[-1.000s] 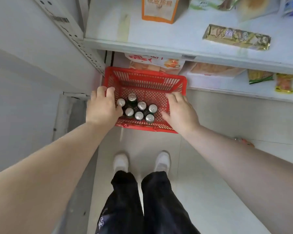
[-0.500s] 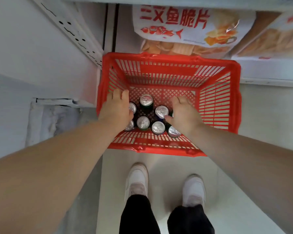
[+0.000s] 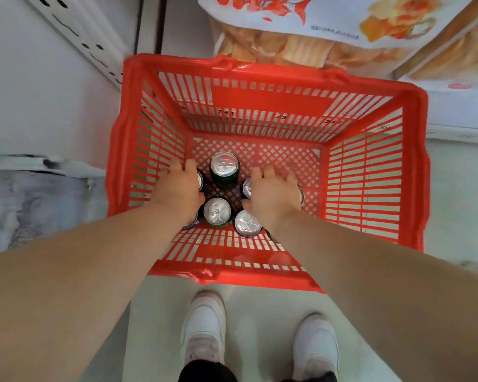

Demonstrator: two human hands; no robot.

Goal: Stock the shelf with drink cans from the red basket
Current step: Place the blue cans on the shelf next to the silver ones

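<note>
A red basket [image 3: 262, 71] stands on the floor before the shelf, with several silver-topped drink cans upright in its near left part. Three tops show in full: a green can [image 3: 224, 164] at the back, one [image 3: 217, 212] in the middle and one [image 3: 247, 224] in front. My left hand [image 3: 178, 190] reaches down into the basket, its fingers curled over a can at the left of the cluster that is mostly hidden. My right hand [image 3: 273, 194] covers a can at the right, fingers curled down round it; only the can's edge shows.
Large snack bags [image 3: 309, 26] lie on the bottom shelf just behind the basket, and the white shelf edge [image 3: 458, 117] runs on to the right. A perforated shelf upright [image 3: 78, 34] and a wall are on the left. My white shoes [image 3: 204, 329] stand close before the basket.
I have bent lower, so the basket looks much bigger. Both hands moved from the basket's rim down onto the cans and now close over them.
</note>
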